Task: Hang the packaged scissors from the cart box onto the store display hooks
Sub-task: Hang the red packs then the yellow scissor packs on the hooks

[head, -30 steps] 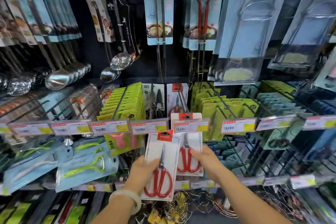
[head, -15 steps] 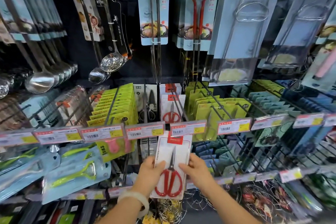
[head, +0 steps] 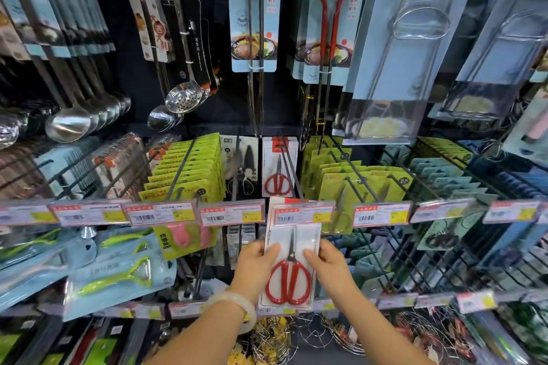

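Left hand (head: 257,264) fingers pinch the white scissors pack (head: 292,261) at its nine o'clock edge; right hand (head: 327,265) fingers grip its three o'clock edge. The pack's top tucks behind a price tag (head: 302,214), under the display hook (head: 289,169) at twelve o'clock, where another red-handled pair (head: 278,175) hangs.

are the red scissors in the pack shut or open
Shut: in the held pack, the red scissors' blades lie together in one point and the handle loops touch.

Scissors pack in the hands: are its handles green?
No, the scissors pack, held between the left hand and right hand, shows red handles.
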